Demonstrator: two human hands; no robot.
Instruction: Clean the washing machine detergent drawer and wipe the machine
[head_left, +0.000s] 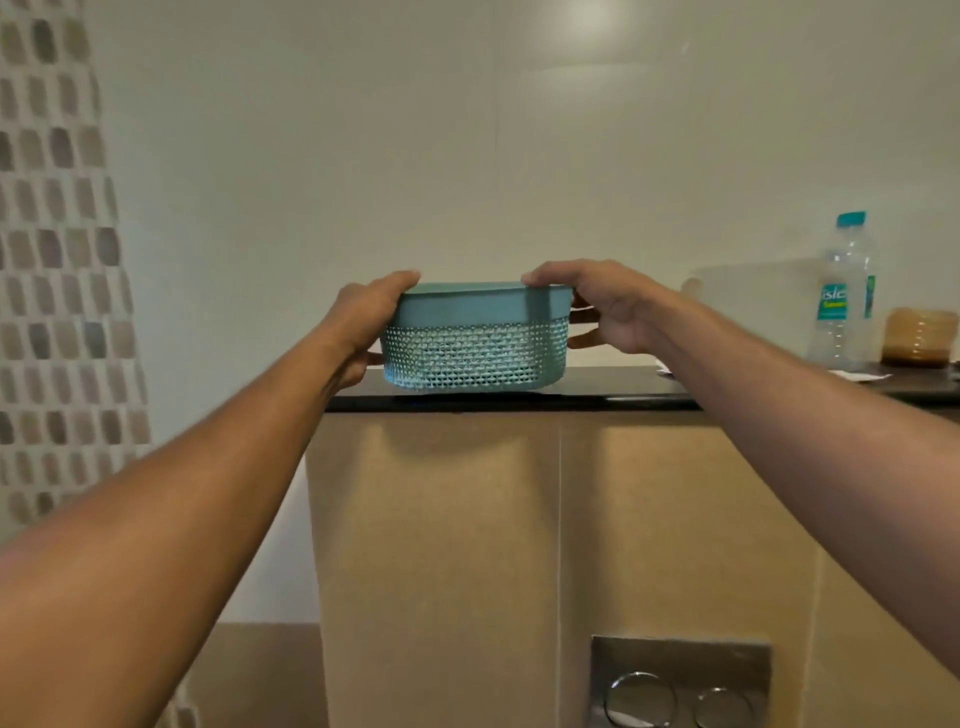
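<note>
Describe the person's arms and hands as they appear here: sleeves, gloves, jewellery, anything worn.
Both forearms are bare from the bottom edge of the picture up to the wrists; no sleeve shows. The left hand and the right hand wear no gloves. No watch, bracelet or ring can be seen on the parts in view, though some fingers are hidden.

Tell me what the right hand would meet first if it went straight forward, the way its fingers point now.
The right hand already grips the end of the teal basket on the dark shelf. Straight on, its fingers would probably reach the pale wall behind the basket, though the depth is unclear.
</note>
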